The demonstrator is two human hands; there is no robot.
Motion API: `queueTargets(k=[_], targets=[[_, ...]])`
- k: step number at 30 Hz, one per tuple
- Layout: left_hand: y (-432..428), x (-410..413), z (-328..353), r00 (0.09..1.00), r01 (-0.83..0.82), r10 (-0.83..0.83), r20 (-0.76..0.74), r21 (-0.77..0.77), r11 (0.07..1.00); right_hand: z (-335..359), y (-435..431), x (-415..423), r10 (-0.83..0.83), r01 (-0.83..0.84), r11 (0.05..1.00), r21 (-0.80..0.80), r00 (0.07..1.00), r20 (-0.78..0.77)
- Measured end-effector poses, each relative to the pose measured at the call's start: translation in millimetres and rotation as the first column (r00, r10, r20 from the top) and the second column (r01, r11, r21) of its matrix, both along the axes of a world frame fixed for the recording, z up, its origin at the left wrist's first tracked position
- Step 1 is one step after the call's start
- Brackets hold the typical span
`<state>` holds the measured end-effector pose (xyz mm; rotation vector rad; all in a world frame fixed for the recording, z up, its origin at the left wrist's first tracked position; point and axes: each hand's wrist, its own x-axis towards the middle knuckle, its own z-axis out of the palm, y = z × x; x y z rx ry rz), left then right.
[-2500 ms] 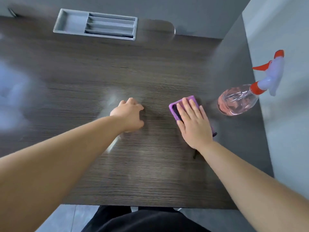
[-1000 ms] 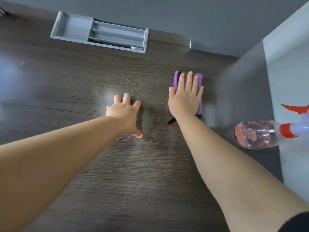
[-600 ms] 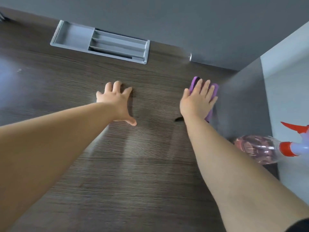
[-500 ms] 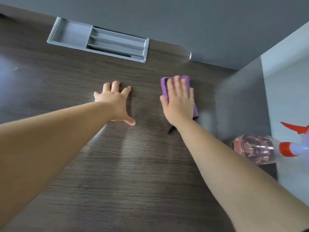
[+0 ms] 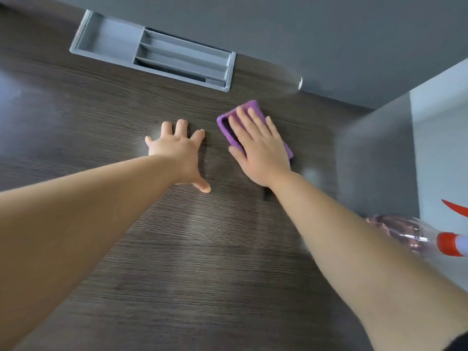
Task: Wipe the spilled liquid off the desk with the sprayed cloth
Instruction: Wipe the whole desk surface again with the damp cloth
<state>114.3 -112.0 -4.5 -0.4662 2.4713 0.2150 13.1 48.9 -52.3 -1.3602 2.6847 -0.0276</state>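
A folded purple cloth (image 5: 226,126) lies flat on the dark wood-grain desk (image 5: 177,262), toward the far right. My right hand (image 5: 255,145) presses down on it with fingers together, covering most of it. My left hand (image 5: 178,150) rests flat on the desk just left of the cloth, fingers spread, holding nothing. A faint dull smear shows on the desk surface below the hands; no clear puddle is visible.
A grey recessed tray (image 5: 154,50) with dividers sits at the desk's far edge against the grey wall. A clear spray bottle (image 5: 405,231) with pinkish liquid and an orange-red trigger stands at the right edge, near a grey side panel (image 5: 374,158).
My right hand has slid the cloth back and forth across the far right of the desk, now sitting angled left of centre. My left hand stays planted.
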Motion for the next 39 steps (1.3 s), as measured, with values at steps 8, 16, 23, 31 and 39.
queueTargets(k=[8, 16, 23, 31, 39], targets=[[0.7, -0.3, 1.0, 1.0, 0.006, -0.006, 0.001, -0.003, 1.0, -2.7, -24.3, -22.4, -0.719, 0.718, 0.695, -0.045, 0.695, -0.007], [-1.1, 2.4, -0.2, 0.999, 0.012, -0.012, -0.037, 0.002, 1.0, -4.5, 32.4, -17.6, 0.049, -0.051, 0.998, -0.031, 0.997, -0.067], [-2.3, 5.2, -0.4, 0.996, 0.001, 0.0, -0.084, 0.003, 1.0, -5.2, -23.9, 27.0, -0.591, 0.587, 0.803, -0.099, 0.807, -0.01], [-16.6, 25.4, -3.3, 0.962, -0.062, 0.102, -0.255, 0.159, 0.985, -7.3, 53.3, 31.0, -0.408, 0.4, 0.912, -0.091, 0.909, -0.088], [-39.8, 81.2, -11.4, 0.897, -0.142, 0.177, -0.405, 0.117, 0.983, -11.2, 3.1, 126.3, 0.147, -0.154, 0.983, -0.098, 0.987, -0.071]])
